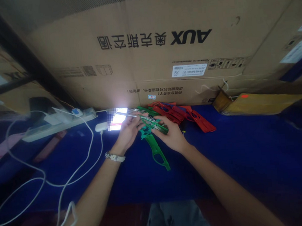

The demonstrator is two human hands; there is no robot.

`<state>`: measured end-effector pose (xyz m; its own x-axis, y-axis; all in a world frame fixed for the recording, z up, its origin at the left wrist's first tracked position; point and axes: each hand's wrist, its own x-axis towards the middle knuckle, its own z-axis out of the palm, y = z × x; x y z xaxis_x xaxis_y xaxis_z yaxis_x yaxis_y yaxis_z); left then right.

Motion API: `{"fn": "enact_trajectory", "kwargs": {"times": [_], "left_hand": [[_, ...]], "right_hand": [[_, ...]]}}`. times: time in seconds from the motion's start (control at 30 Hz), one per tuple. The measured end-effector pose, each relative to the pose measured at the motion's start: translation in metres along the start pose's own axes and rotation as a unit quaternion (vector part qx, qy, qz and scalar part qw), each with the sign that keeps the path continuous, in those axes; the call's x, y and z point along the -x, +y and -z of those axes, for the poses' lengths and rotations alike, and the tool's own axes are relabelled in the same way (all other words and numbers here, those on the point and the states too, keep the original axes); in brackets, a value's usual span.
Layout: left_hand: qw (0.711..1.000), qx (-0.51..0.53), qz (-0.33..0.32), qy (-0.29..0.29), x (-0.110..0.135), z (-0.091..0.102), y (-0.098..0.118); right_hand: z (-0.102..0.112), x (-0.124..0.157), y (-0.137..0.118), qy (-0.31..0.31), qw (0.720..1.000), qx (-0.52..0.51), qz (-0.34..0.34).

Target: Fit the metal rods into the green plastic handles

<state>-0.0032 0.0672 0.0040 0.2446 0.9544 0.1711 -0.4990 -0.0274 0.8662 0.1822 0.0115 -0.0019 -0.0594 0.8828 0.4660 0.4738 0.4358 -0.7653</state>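
Both my hands are at a green plastic lighter shell (155, 125), the long-nosed kind, with small parts inside it that are too blurred to name. My right hand (174, 133) is closed round its right end. At its left end, the fingers of my left hand (129, 133) pinch near a thin metal tube (127, 113). Just below my hands, a separate green half-shell (157, 152) with an oval opening lies on the blue table. Small teal pieces (145, 131) rest beside it, partly hidden. Red shells (200, 120) are piled behind my right hand.
A lit phone (117, 120) stands by my left hand. A white charger (101, 126) and a power strip (58, 124) with looping white cables lie at left. A large cardboard box (137, 69) walls off the back. A yellow envelope (259, 103) lies at right on the blue table (234, 162).
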Motion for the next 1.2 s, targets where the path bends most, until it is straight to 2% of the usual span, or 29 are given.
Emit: {"fn": "enact_trajectory", "kwargs": {"times": [0.23, 0.5, 0.73, 0.83, 1.0, 1.2], "left_hand": [[1.000, -0.014, -0.003, 0.011, 0.000, -0.001, 0.001], [1.000, -0.028, -0.006, 0.005, 0.001, -0.002, 0.001], [0.999, -0.028, -0.015, 0.010, 0.002, -0.005, 0.002], [0.999, -0.047, -0.018, 0.017, 0.001, -0.004, 0.000], [0.995, -0.085, 0.015, 0.040, 0.000, -0.002, -0.002], [0.994, -0.091, 0.031, 0.050, 0.000, -0.002, 0.000]], "right_hand": [[0.000, -0.001, 0.003, 0.009, 1.000, -0.012, 0.015], [0.001, -0.002, 0.004, 0.005, 0.999, -0.039, -0.025], [-0.001, -0.003, 0.004, 0.003, 0.998, -0.063, -0.023], [-0.003, -0.004, 0.007, -0.010, 0.992, -0.112, -0.058], [-0.004, -0.009, 0.011, -0.051, 0.967, -0.182, -0.173], [0.002, -0.014, 0.011, -0.077, 0.937, -0.235, -0.247]]}}
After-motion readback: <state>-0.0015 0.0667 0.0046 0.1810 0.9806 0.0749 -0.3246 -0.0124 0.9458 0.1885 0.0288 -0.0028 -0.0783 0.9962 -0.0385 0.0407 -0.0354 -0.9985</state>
